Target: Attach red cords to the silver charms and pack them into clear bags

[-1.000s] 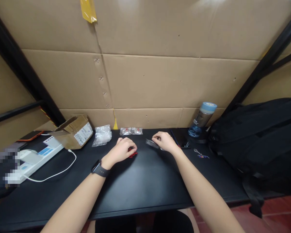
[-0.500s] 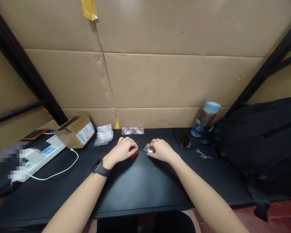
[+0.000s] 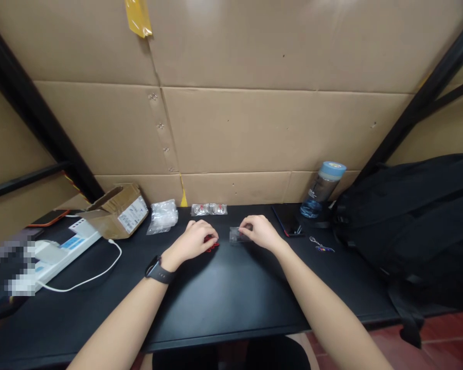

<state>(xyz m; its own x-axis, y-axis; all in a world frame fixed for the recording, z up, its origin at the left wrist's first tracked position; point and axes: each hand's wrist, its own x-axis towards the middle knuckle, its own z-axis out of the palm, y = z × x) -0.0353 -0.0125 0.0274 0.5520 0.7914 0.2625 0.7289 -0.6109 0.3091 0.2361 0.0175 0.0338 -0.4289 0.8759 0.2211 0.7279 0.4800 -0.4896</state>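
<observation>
Pinching a clear bag (image 3: 234, 236) at its R end, the R hand (image 3: 260, 231) is held low over the black tabletop (image 3: 224, 293), w/ its grip closed on the plastic. The bag is laid nearly flat, btwn the two hands, its L part uncovered. Vs. 0.5 s ago, more of the plastic is exposed & the fingers are drawn back to its R side; where a silvery round piece is shown at the fingertips in that earlier frame, flat see-through film is shown now.

The L hand (image 3: 195, 240) is kept in the same spot, fingers curled over a red cord (image 3: 213, 246); whether the cord is gripped or just covered can't be told. A dark watch (image 3: 159, 270) is worn on the L wrist.

Also unmoved: two clear packs (image 3: 209, 209) w/ red marks, set side by side nr the back, & a stack of plastic bags (image 3: 163, 217) to their L. On the R, a phone (image 3: 288, 222), a blue-lidded bottle (image 3: 321, 191) & a keyring (image 3: 323, 247) are placed nr a black backpack (image 3: 412, 231).
</observation>
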